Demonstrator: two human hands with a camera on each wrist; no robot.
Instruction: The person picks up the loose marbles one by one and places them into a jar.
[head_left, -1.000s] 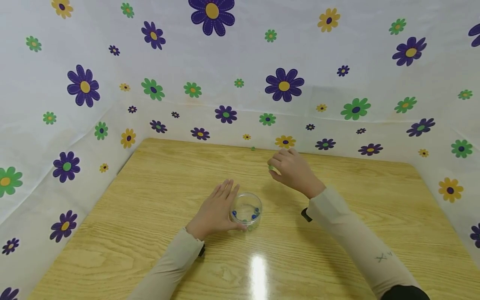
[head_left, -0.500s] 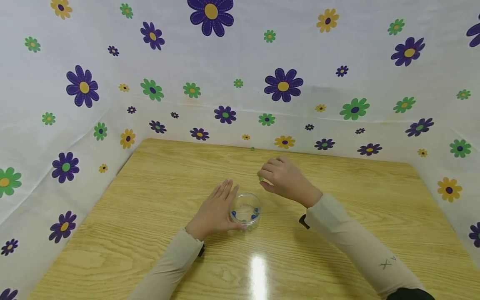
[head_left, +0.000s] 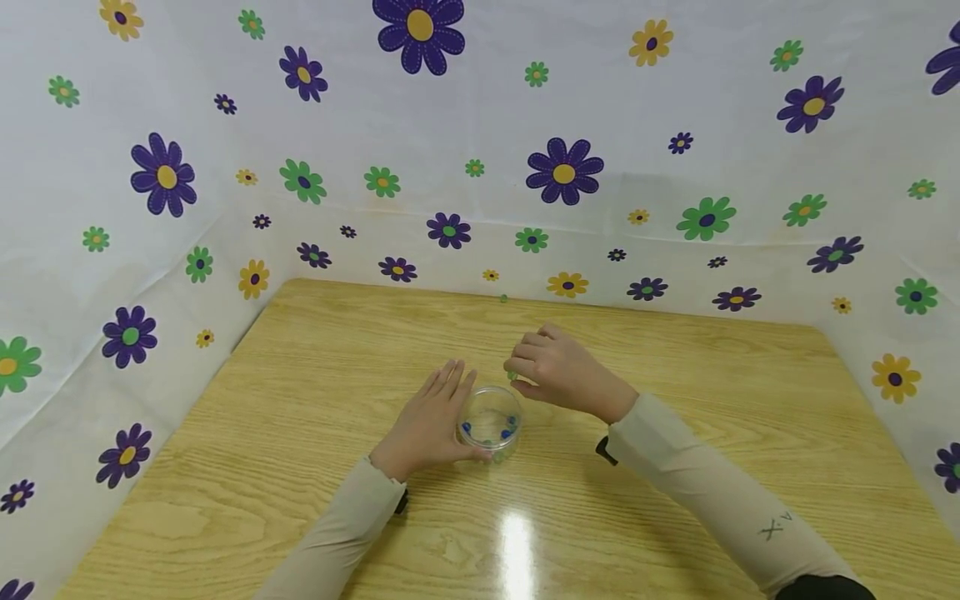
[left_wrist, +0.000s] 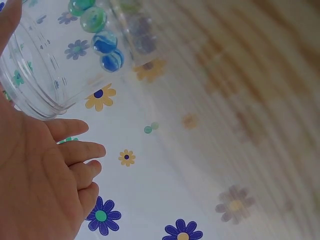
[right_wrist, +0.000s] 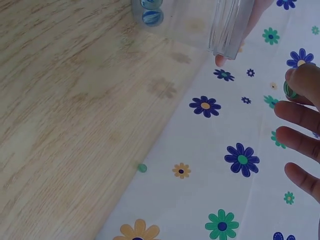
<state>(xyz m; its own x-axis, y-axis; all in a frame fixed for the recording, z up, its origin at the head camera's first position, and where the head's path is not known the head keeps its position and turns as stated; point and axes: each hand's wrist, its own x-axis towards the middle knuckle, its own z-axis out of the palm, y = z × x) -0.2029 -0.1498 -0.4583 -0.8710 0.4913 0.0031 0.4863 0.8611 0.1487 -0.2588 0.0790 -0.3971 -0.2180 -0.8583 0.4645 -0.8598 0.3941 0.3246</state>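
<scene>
A clear round jar [head_left: 489, 417] stands on the table, holding several blue and green marbles [left_wrist: 105, 42] at its bottom. Against its left side rests my left hand [head_left: 427, 425], fingers straight and thumb along the near side. Just beyond the jar's far right rim, my right hand [head_left: 566, 371] pinches a green marble [head_left: 512, 375] between thumb and finger. That marble [right_wrist: 289, 90] shows partly behind the thumb in the right wrist view. A loose green marble [head_left: 503, 298] lies at the table's far edge.
The wooden table [head_left: 300, 358] meets a white cloth [head_left: 337, 125] printed with flowers at the back and both sides. A bright reflection lies on the tabletop in front of the jar.
My right hand has moved left and nearer to me with the green marble, from the far part of the table to beside the jar. The left hand and jar have stayed put.
</scene>
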